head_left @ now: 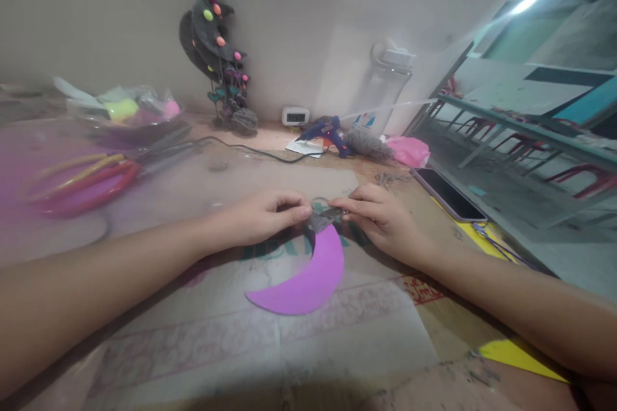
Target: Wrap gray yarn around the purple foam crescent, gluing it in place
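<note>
A purple crescent-shaped foam piece [308, 276] lies on a flattened cardboard sheet [270, 334]. Its upper tip carries a grey fuzzy bit [319, 221]. My left hand [263, 215] has its fingers curled and pinched at that tip from the left. My right hand [380, 215] pinches the same tip from the right, fingers pressed together. A small metal ring [320, 203] shows between the two hands.
A blue glue gun [325, 131] with a black cord [241, 149] lies at the back. Beside it are grey yarn [369, 144], a pink bag [409, 151] and a phone [448, 196]. A dark crescent ornament [216, 51] stands by the wall. Red pliers [81, 186] lie at left.
</note>
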Demonstrator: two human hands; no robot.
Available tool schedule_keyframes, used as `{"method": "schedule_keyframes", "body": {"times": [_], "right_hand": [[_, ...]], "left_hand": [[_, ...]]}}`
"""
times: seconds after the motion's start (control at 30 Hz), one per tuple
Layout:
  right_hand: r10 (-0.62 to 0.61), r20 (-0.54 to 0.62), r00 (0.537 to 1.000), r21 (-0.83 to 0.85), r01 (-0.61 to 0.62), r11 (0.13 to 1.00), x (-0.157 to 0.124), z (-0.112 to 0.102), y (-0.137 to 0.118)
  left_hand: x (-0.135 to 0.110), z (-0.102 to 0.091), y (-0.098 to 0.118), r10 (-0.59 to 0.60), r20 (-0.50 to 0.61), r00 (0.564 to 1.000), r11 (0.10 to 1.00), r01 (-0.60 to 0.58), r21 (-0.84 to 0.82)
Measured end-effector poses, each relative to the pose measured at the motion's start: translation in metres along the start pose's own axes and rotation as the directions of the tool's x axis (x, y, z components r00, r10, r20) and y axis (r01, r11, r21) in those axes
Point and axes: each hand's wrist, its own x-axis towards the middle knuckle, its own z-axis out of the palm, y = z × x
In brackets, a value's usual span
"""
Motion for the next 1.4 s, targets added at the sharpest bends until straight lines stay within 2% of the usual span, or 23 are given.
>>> {"method": "schedule_keyframes", "body": {"times": [0.17, 0.57, 0.97, 1.23, 1.4], "right_hand": [[0.031, -0.007, 0.999, 0.02, -0.031, 0.999, 0.001, -0.003, -0.002], [-0.073, -0.013, 0.997, -0.061, 0.072, 0.996, -0.002, 0.0, -0.003], [-0.17, -0.03, 0.985, -0.182, 0.162, 0.97, 0.0, 0.002, -0.011], [-0.191, 0.035, 0.981, -0.31, 0.192, 0.931, -0.003, -0.002, -0.017], [-0.246, 0.127, 0.961, -0.439, 0.277, 0.855, -0.004, -0.008, -0.021]], "left_hand": [[0.0, 0.001, 0.0, -0.05, -0.011, 0.999, 0.999, 0.05, 0.008], [0.0, 0.001, 0.001, 0.012, -0.018, 1.0, 0.999, -0.011, 0.032], [-0.002, 0.003, 0.003, 0.116, -0.05, 0.992, 0.964, -0.1, 0.247], [-0.004, 0.004, 0.005, 0.223, -0.04, 0.974, 0.924, -0.198, 0.328], [-0.003, 0.005, 0.004, 0.321, -0.017, 0.947, 0.861, -0.284, 0.421]]}}
